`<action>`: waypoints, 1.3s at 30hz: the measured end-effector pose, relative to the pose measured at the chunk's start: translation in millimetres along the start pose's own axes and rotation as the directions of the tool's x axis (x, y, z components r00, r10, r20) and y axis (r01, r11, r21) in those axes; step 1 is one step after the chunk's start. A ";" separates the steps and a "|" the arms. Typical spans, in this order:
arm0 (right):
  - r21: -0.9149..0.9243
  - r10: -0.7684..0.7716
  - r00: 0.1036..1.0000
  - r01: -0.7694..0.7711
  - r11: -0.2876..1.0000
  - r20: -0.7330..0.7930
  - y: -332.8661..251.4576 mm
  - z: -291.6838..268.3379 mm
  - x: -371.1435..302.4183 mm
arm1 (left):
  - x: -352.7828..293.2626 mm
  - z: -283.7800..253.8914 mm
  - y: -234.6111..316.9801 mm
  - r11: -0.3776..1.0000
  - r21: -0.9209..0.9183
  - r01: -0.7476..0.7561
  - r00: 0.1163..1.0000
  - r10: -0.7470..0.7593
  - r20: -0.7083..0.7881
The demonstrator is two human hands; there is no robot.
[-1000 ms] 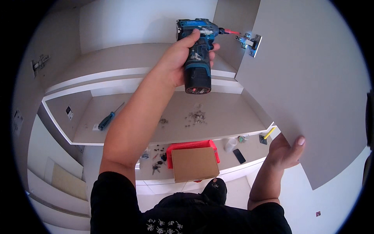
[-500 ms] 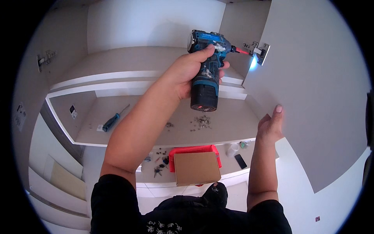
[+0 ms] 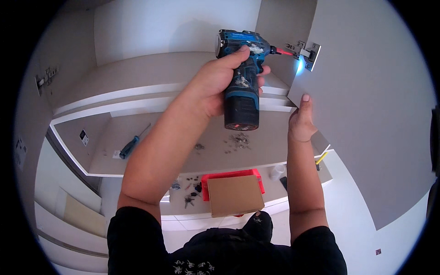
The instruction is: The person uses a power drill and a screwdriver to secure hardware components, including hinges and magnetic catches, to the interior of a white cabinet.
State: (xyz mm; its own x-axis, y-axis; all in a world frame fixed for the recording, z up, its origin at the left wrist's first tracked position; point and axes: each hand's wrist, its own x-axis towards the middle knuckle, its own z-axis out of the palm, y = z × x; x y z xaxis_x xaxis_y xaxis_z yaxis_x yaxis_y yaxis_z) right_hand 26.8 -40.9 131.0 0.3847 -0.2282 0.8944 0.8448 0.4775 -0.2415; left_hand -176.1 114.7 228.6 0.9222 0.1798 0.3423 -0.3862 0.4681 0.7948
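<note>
My left hand [image 3: 224,75] is wrapped round the grip of a blue and black cordless driver [image 3: 243,91], which points right. Its red bit [image 3: 285,52] reaches a metal hinge [image 3: 311,56] between the cabinet side and a grey cabinet door [image 3: 366,105]. The driver's lamp throws a bluish glow just under the hinge. My right hand [image 3: 302,121] grips the door's lower edge near its inner corner, thumb up against the face; its other fingers are mostly hidden.
Below, a shelf [image 3: 183,160] bears a blue-handled screwdriver [image 3: 130,146] and a pile of small metal fittings [image 3: 238,142]. Lower still are a cardboard box [image 3: 236,195] on a red tray [image 3: 260,181], a white cup [image 3: 277,172] and a yellow-handled tool [image 3: 322,158]. Another hinge [image 3: 46,79] sits at left.
My right hand has moved up and left along the door's lower edge, closer to its corner. The driver has shifted slightly left and up in view, its bit still at the hinge.
</note>
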 end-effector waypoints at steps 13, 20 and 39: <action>0.230 -0.006 0.977 0.056 0.972 -0.212 -5.9 27.3 1.5 | 5.9 -5.9 12.3 0.995 0.020 0.096 0.995 -0.096 0.027; 0.192 -0.014 0.982 0.052 0.980 -0.190 0.8 23.1 -0.3 | 7.1 -5.8 13.9 0.993 -0.020 0.117 0.993 -0.117 0.029; 0.213 -0.001 0.966 0.058 0.975 -0.260 -10.3 33.1 2.6 | 5.2 -6.7 10.1 0.996 -0.037 0.081 0.997 -0.080 0.022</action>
State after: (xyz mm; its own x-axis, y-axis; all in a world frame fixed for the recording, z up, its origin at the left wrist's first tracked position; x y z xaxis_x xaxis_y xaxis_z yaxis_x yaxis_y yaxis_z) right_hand 6.8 -18.3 148.3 0.4677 -0.4414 0.7658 0.7670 0.6332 -0.1034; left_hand -175.1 126.1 235.0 0.9495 0.1231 0.2886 -0.3098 0.5129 0.8006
